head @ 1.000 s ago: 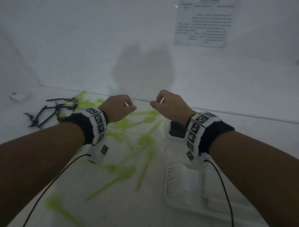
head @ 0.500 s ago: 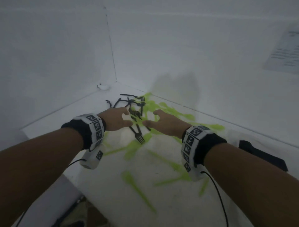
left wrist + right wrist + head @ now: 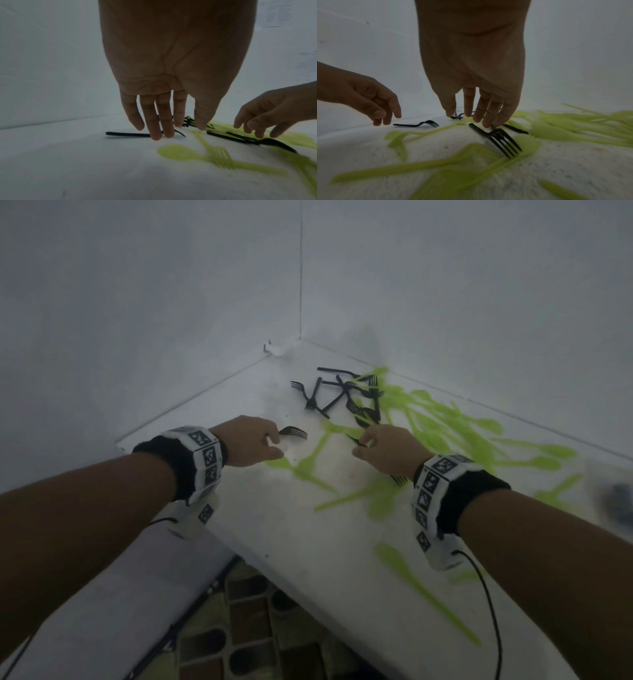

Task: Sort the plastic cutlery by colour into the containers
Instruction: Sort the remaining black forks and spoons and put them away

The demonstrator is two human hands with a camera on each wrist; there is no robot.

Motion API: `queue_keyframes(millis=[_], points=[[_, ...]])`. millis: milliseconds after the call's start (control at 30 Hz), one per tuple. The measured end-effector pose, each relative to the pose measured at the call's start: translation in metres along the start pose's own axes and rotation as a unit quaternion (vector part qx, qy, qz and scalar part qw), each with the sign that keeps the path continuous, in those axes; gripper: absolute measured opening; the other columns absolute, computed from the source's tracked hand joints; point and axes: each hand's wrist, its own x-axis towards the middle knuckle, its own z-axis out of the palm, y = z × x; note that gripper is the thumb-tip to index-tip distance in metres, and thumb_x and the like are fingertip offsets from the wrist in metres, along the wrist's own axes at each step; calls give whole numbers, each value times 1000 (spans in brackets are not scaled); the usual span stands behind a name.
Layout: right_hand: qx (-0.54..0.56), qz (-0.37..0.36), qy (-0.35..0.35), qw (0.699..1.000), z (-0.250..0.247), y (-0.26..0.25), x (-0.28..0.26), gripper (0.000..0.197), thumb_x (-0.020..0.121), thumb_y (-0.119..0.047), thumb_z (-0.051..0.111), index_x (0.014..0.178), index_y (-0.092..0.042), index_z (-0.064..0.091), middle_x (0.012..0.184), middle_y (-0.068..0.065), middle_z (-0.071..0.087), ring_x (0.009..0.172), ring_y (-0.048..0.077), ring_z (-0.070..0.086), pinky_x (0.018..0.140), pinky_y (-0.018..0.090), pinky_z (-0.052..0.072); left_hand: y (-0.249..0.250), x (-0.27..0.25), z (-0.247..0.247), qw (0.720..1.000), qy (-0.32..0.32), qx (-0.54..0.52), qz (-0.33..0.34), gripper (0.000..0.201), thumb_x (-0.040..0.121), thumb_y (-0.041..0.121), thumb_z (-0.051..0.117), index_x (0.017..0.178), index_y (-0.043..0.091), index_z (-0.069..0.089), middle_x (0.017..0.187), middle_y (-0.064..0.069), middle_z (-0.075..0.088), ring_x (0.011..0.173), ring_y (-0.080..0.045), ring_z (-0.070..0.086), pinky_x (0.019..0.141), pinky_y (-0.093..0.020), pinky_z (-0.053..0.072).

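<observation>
Left hand (image 3: 245, 445) over slim black fork (image 3: 294, 433), right hand (image 3: 388, 451) touching black fork (image 3: 501, 140)

head above; wrist views low, facing cutlery (image 3: 346, 402)

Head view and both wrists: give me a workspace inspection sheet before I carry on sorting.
Surface: white table, faintly speckled.
Job's things: black forks heaped near the corner; green cutlery scattered to their right; containers not seen.
Clutter: small white object in the corner; dark blur at the right edge.
Grippers: left hand open above a lone fork; right hand fingertips touch another fork.
Cables: black cable from each wrist.
Surroundings: white walls; paper sheet.
</observation>
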Motion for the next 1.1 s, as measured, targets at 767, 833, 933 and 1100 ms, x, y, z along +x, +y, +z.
queue_keyframes(millis=[767,833,933,1100], points=[[-125,13,-57,990,-8,17,59,33,84,-31,83,71,-14,58,76,3,64,72,23,64,74,38,61,-16,83,26,994,67,84,-15,9,94,23,53,91,19,45,92,-4,51,87,-32,55,78,-42,46],[-124,18,-65,990,-10,16,61,38,83,-32,84,68,-14,54,72,2,60,70,23,62,72,37,59,-11,84,24,996,76,53,12,13,93,17,51,91,15,39,80,-4,50,73,-30,49,66,-39,38],[-121,23,-86,989,-14,15,66,41,79,-36,87,68,-14,55,69,2,62,70,23,64,73,38,61,-8,91,14,996,71,17,43,13,96,13,48,96,13,35,73,-8,52,65,-29,47,60,-38,33],[-127,42,-101,986,-16,11,73,42,74,-38,91,64,-12,59,65,3,65,66,24,67,66,36,61,-14,126,0,990,72,42,116,19,96,33,58,108,22,47,87,0,61,82,-28,58,74,-38,47]])
